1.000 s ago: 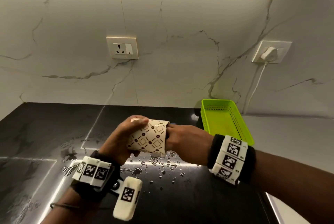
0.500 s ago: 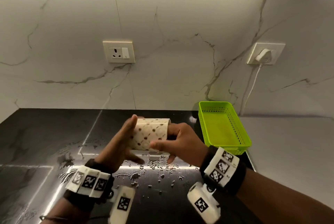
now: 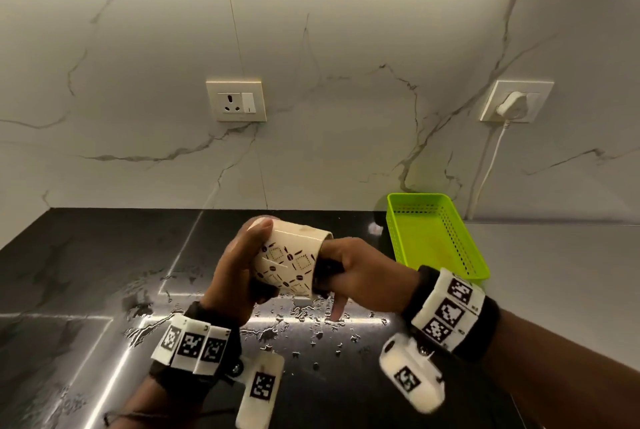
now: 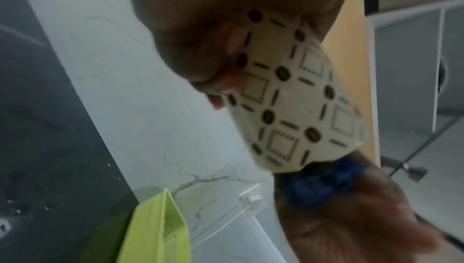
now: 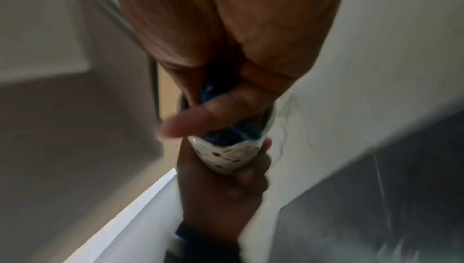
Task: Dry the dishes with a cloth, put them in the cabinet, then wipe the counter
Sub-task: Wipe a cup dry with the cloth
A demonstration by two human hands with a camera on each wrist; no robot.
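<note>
A cream cup (image 3: 289,260) with a brown diamond pattern lies on its side in the air above the counter. My left hand (image 3: 239,276) grips its base end, fingers wrapped round the body (image 4: 283,98). My right hand (image 3: 360,279) holds a blue cloth (image 4: 319,184) bunched up and pushed into the cup's mouth (image 5: 226,138). One right finger points down, free of the cup. In the right wrist view the cloth (image 5: 223,134) fills the rim; most of it is hidden inside.
The black counter (image 3: 86,272) is wet with scattered water drops (image 3: 311,321) under my hands. An empty green plastic basket (image 3: 433,234) stands at the back right by the marble wall. A wall socket (image 3: 236,101) and a plugged-in white cable (image 3: 488,168) are behind.
The cup has tipped so its mouth end sits lower on the right. My left fingers have closed round the base. My right hand has twisted with the cloth in the cup.
</note>
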